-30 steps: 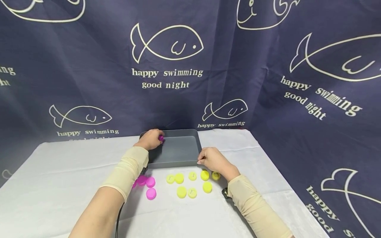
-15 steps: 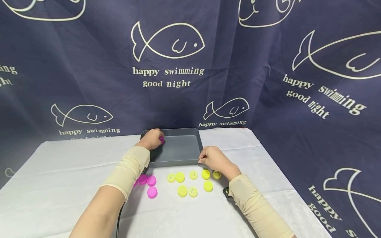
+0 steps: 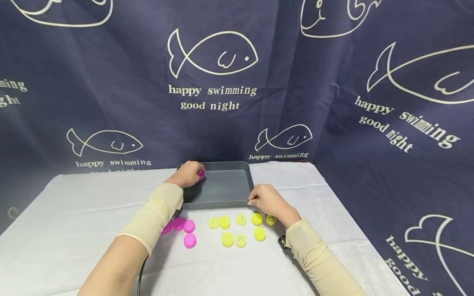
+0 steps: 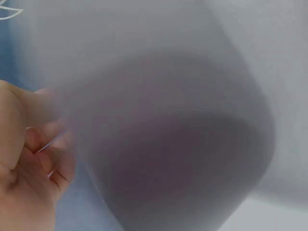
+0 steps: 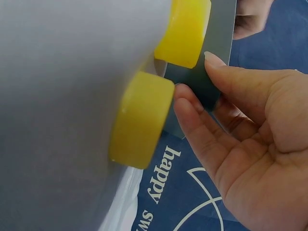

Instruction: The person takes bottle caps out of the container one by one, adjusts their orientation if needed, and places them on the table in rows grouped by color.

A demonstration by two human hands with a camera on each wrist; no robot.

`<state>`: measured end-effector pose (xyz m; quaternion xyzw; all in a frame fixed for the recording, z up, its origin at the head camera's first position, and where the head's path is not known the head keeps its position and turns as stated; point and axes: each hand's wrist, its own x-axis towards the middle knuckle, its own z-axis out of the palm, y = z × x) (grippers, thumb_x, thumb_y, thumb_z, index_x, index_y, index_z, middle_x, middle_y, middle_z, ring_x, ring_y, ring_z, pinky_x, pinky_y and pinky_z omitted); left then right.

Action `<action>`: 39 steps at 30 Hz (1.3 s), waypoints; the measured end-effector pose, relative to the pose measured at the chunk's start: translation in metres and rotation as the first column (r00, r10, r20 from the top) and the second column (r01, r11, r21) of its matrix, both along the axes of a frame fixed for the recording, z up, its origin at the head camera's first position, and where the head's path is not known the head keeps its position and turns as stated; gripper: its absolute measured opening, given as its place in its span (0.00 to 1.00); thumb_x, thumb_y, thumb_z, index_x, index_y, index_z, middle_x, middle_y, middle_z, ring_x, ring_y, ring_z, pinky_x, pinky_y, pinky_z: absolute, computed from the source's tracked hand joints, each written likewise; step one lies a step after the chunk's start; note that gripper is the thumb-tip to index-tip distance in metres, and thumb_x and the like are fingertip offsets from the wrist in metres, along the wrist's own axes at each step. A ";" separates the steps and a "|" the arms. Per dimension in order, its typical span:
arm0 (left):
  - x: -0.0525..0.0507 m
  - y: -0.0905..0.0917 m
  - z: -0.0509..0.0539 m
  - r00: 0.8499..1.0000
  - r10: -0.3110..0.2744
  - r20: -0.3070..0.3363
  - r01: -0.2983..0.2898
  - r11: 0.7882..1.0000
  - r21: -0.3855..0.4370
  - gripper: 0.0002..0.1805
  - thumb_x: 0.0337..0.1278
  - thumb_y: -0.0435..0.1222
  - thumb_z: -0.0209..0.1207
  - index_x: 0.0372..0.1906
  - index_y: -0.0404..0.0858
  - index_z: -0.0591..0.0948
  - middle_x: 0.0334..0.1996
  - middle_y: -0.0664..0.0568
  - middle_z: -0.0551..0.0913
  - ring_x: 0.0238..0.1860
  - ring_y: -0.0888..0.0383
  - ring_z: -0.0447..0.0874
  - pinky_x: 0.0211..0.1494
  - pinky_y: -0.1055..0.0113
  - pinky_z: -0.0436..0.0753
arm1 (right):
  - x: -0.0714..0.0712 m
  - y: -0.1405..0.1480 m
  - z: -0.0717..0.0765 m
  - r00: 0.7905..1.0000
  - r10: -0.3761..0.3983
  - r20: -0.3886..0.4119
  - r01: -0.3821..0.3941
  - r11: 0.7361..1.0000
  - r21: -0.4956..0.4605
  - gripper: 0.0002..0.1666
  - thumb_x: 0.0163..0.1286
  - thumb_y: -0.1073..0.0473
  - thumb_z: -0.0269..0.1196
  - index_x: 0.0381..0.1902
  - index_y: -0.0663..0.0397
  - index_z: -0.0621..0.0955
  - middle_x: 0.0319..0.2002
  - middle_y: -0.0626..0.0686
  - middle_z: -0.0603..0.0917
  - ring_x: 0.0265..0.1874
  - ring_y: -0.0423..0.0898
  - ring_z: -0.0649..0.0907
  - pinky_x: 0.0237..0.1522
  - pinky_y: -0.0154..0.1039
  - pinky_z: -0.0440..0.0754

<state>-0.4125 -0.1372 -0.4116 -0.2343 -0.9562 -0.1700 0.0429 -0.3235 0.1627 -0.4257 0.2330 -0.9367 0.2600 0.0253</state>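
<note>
My left hand [image 3: 187, 174] reaches over the left side of a dark grey rectangular tray [image 3: 227, 186]. Between its fingertips it holds a round magenta cap [image 3: 201, 174], mostly covered by the fingers. In the left wrist view, curled fingers [image 4: 60, 163] show at the left; a blurred grey shape fills the rest. My right hand [image 3: 269, 200] pinches the tray's near right corner between thumb and fingers, as the right wrist view shows from close by. Several magenta caps [image 3: 190, 240] lie before the tray on the left. Yellow caps [image 3: 227, 239] lie in loose rows in front of it.
A white cloth [image 3: 107, 213] covers the table. Dark blue curtains [image 3: 214, 135] with fish drawings stand close behind the tray and along the right side. A black cable [image 3: 140, 275] hangs from the left sleeve. In the right wrist view, two yellow caps [image 5: 143, 120] appear close to the fingers.
The head view has shifted slightly. My left forearm has drawn a little to the left, with the magenta cap still in the fingers. The right hand stays at the tray's corner.
</note>
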 end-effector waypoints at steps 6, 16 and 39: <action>0.023 -0.015 0.025 0.989 -0.082 -0.121 0.092 0.993 0.074 0.18 0.49 0.20 0.53 0.42 0.32 0.86 0.38 0.45 0.85 0.43 0.49 0.82 0.54 0.53 0.82 | 0.001 -0.002 0.000 1.000 0.005 -0.003 -0.005 1.000 0.004 0.02 0.62 0.63 0.72 0.29 0.54 0.88 0.28 0.42 0.84 0.33 0.41 0.82 0.45 0.41 0.84; 0.084 -0.028 0.053 0.964 -0.188 -0.186 0.215 0.967 0.138 0.15 0.57 0.21 0.56 0.43 0.37 0.87 0.38 0.51 0.80 0.38 0.56 0.79 0.47 0.60 0.83 | -0.001 -0.001 0.000 1.000 0.009 -0.002 -0.009 1.000 0.009 0.02 0.62 0.63 0.71 0.29 0.55 0.89 0.28 0.43 0.84 0.34 0.43 0.83 0.46 0.43 0.84; 0.190 -0.036 0.016 0.983 -0.167 0.074 0.177 0.973 -0.147 0.14 0.37 0.23 0.71 0.24 0.45 0.80 0.24 0.61 0.73 0.27 0.64 0.73 0.35 0.66 0.80 | -0.003 0.002 -0.003 0.999 0.032 -0.008 -0.032 0.999 0.018 0.03 0.63 0.62 0.71 0.31 0.55 0.89 0.30 0.44 0.85 0.36 0.45 0.84 0.48 0.43 0.84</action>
